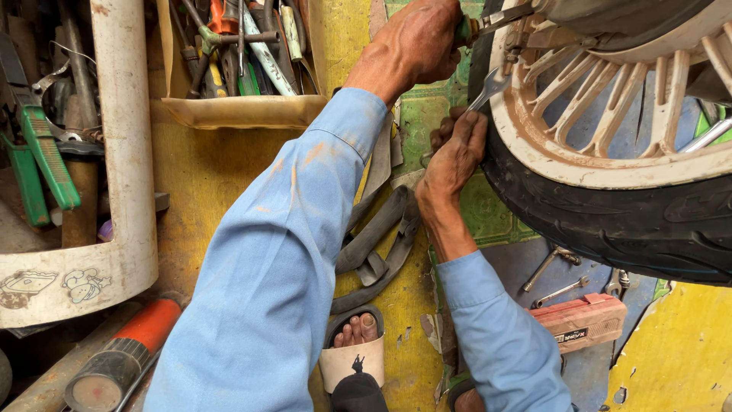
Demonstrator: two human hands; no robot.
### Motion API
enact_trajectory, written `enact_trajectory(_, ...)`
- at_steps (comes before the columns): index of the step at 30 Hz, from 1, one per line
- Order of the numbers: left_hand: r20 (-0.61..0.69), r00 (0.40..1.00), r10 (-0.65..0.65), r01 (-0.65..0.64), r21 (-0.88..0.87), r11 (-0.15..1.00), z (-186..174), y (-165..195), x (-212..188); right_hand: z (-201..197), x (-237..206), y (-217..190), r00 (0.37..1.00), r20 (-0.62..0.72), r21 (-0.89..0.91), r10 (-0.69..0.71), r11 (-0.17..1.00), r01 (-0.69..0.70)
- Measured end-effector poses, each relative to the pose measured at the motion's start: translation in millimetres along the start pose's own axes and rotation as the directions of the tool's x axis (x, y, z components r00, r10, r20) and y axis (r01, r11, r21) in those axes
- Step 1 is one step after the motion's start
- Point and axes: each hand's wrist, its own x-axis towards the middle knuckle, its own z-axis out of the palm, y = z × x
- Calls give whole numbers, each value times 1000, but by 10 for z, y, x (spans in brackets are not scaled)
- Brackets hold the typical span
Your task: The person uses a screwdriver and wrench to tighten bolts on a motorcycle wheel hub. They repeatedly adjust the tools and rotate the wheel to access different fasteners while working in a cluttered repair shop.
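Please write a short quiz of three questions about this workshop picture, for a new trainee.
1. True or false: the left hand is near the top of the wheel rim.
2. What does the right hand hold against the wheel?
A. a hammer
B. a wrench
C. a paint brush
3. Fill the gap: the loose black inner tube lies on the ______ floor.

Key
1. true
2. B
3. yellow
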Motion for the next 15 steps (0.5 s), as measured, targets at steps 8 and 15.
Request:
enact_trajectory(8, 28, 999, -25, 25, 27, 999, 22, -12, -4, 31, 104, 12, 998, 17, 32, -53, 998, 52)
enact_trajectory(15, 44, 999, -24, 22, 41, 999, 68, -42, 4, 88, 193, 23, 997, -62, -11, -43, 999, 42)
